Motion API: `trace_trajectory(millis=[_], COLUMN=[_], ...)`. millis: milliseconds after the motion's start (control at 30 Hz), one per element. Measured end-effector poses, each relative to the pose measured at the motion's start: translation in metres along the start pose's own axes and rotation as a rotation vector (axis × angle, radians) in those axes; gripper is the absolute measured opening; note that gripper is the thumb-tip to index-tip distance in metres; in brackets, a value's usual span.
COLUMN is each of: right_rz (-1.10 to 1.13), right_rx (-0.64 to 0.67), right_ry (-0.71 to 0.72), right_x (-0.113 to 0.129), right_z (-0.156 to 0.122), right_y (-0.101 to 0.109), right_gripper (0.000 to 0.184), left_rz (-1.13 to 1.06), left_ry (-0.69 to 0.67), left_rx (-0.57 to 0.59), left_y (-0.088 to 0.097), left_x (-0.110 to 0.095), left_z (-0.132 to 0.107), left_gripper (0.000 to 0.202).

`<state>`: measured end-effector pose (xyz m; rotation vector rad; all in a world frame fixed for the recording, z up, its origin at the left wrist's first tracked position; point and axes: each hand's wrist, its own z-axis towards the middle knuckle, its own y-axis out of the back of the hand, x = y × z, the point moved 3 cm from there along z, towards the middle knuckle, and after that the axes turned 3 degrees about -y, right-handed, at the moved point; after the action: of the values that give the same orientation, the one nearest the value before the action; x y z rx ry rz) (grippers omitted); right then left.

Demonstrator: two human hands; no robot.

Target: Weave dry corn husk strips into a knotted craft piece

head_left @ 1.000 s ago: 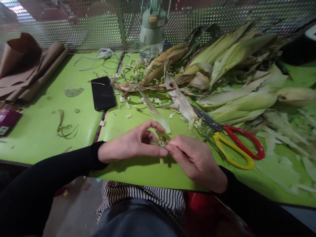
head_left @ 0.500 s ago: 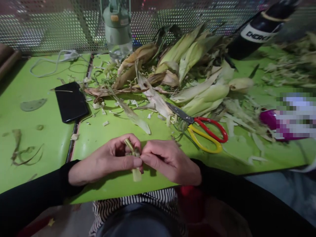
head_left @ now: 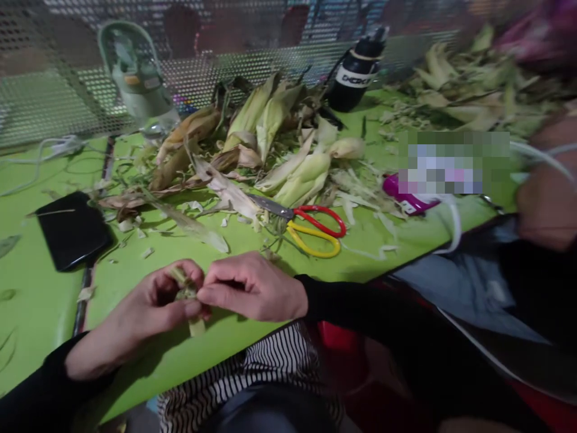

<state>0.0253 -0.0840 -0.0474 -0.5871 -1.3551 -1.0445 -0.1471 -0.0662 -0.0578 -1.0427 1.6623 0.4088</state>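
Note:
My left hand (head_left: 144, 313) and my right hand (head_left: 252, 285) meet at the near edge of the green table (head_left: 40, 300). Both pinch a small folded strip of corn husk (head_left: 188, 294), whose pale end hangs below my fingers. Scissors (head_left: 311, 225) with one red and one yellow handle lie shut just beyond my right hand. Behind them is a heap of unhusked corn ears and husks (head_left: 270, 144).
A black phone (head_left: 72, 231) lies at the left. A green water bottle (head_left: 135, 78) and a black bottle (head_left: 356, 75) stand by the perforated back screen. Another person's arm (head_left: 545, 198) and a second husk heap (head_left: 473, 90) are at the right, with a purple object (head_left: 403, 198) near it.
The view has swung to the right, bringing the black bottle and the other person into sight. My hands stay together on the husk strip.

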Motion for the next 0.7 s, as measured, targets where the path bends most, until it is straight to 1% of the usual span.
trace_trajectory(millis=[67,133,167,267,400,467,500,567,600,633,667,700], right_rz=[0.067,0.123,0.144,0.157,0.043,-0.020,-0.044,-0.092,-0.117,-0.158,-0.195,-0.217], right_rx=[0.010,0.019,0.023,0.036,0.014,-0.009,-0.019,-0.052,-0.065,-0.113,-0.144,-0.146], right_ry=[0.044,0.085,0.101,0.109,0.095,0.103,0.111,0.125,0.124,0.114,0.088,0.062], right_x=[-0.001,-0.003,-0.003,-0.004,-0.005,-0.003,-0.002,0.002,0.004,0.006,0.007,0.007], right_z=[-0.002,-0.004,-0.005,-0.006,-0.003,-0.001,0.000,0.000,0.000,0.000,0.000,0.000], right_y=[-0.005,-0.009,-0.010,-0.010,0.001,0.006,0.008,0.008,0.008,0.009,0.010,0.011], right_gripper=[0.021,0.018,0.017,0.019,0.022,0.024,0.025,0.025,0.025,0.024,0.024,0.025], left_rz=[0.050,0.057,0.055,0.036,-0.051,-0.110,-0.140,-0.220,-0.280,-0.345,-0.393,-0.448], left_ry=[0.028,0.007,0.000,-0.023,0.072,0.086,0.085,0.074,0.026,-0.018,-0.022,-0.046], left_rx=[0.080,0.018,0.023,0.135,-0.002,-0.006,-0.010,-0.058,-0.074,-0.104,-0.066,-0.020], left_y=[-0.001,0.002,0.003,0.000,0.003,0.003,0.001,-0.003,-0.007,-0.011,-0.016,-0.021], left_x=[0.001,0.002,0.002,0.005,0.010,0.013,0.014,0.017,0.017,0.016,0.016,0.014], left_z=[-0.004,-0.006,-0.007,-0.007,-0.002,0.001,0.002,0.003,0.004,0.005,0.006,0.009], left_gripper=[0.024,0.022,0.021,0.016,0.014,0.017,0.019,0.024,0.027,0.029,0.030,0.030])
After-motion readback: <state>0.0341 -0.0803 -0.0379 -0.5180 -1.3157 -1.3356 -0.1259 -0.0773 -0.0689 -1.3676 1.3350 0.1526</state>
